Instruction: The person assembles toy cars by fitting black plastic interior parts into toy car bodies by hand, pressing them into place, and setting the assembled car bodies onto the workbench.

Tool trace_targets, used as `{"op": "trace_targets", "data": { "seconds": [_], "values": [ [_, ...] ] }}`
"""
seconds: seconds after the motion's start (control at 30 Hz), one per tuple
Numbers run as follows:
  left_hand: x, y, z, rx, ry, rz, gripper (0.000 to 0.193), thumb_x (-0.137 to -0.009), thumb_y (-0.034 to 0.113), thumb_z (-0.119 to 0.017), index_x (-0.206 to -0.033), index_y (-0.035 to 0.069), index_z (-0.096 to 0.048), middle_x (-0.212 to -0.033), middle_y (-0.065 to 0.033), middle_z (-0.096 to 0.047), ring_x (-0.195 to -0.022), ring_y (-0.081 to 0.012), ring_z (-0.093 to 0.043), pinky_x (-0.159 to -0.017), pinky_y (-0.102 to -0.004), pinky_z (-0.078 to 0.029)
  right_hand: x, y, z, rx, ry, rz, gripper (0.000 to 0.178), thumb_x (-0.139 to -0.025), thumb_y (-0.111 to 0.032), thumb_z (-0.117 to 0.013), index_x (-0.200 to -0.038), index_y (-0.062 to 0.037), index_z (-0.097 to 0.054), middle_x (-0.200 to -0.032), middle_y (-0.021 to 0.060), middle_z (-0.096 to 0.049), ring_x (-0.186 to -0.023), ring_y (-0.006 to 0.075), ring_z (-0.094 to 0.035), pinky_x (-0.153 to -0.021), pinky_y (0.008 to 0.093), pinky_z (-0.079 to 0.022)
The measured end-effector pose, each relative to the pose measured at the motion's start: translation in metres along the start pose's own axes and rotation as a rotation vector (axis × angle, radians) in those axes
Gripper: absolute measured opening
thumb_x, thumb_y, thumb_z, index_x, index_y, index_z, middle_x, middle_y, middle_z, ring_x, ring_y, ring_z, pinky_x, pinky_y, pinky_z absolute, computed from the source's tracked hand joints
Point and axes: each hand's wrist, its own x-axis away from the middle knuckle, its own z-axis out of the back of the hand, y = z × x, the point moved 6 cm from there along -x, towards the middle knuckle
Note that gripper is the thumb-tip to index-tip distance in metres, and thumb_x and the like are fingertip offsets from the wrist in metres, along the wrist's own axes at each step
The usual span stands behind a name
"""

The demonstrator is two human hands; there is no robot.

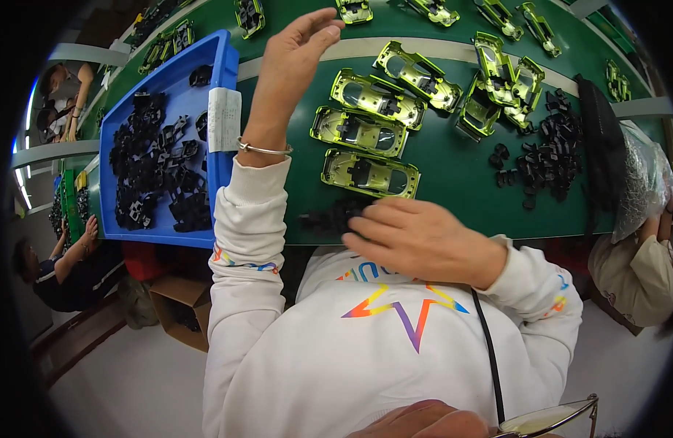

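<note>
My left hand [307, 44] is raised over the far part of the table, thumb and fingers apart, with nothing seen in it. It is nearest to a lime-green toy car body [355, 11] at the far edge. Low at the table's front edge, my right hand [424, 237] has its fingers loosely stretched and spread over small black plastic parts [329, 217], which look blurred. Its thumb and the undersides of its fingers are hidden. Just beyond lie several lime-green car bodies, the nearest car body [369, 174] lying with its hollow inside facing up.
A blue bin [223, 66] of black parts stands at left. More car bodies [497, 73] are stacked at right, beside a pile of black parts [552, 150]. A black bag [599, 139] and clear plastic wrap [643, 171] edge the right side. People sit at both sides.
</note>
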Motion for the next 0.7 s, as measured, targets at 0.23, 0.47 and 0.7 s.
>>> {"op": "trace_targets", "data": {
  "seconds": [0.23, 0.47, 0.7],
  "values": [
    [0.014, -0.017, -0.021, -0.001, -0.151, 0.087, 0.041, -0.096, 0.018, -0.064, -0.13, -0.004, -0.06, -0.114, -0.0123, -0.071, -0.102, -0.015, -0.066, -0.09, -0.0264, -0.051, 0.009, 0.006, -0.044, 0.187, -0.123, -0.049, 0.044, -0.087, -0.011, -0.056, -0.131, -0.0088, -0.055, -0.136, 0.0104, -0.054, -0.122, 0.0239, -0.055, -0.109, 0.0377, -0.041],
    [0.007, -0.033, -0.022, 0.033, -0.098, 0.064, 0.038, -0.096, 0.015, -0.063, -0.129, -0.004, -0.06, -0.114, -0.0112, -0.071, -0.1, -0.0136, -0.065, -0.09, -0.0259, -0.05, 0.048, 0.023, -0.013, 0.204, -0.066, -0.195, 0.046, -0.083, -0.01, -0.057, -0.129, -0.0124, -0.059, -0.126, 0.007, -0.059, -0.116, 0.0224, -0.058, -0.106, 0.0379, -0.043],
    [0.043, -0.01, -0.024, 0.08, -0.046, 0.074, 0.034, -0.099, 0.011, -0.059, -0.13, -0.003, -0.06, -0.116, -0.011, -0.07, -0.106, -0.0146, -0.064, -0.095, -0.0264, -0.05, 0.096, 0.06, 0.025, 0.235, 0.113, -0.415, 0.036, -0.08, -0.002, -0.063, -0.114, -0.0107, -0.069, -0.12, 0.0064, -0.065, -0.115, 0.0248, -0.062, -0.103, 0.0422, -0.046]
  ]
}}
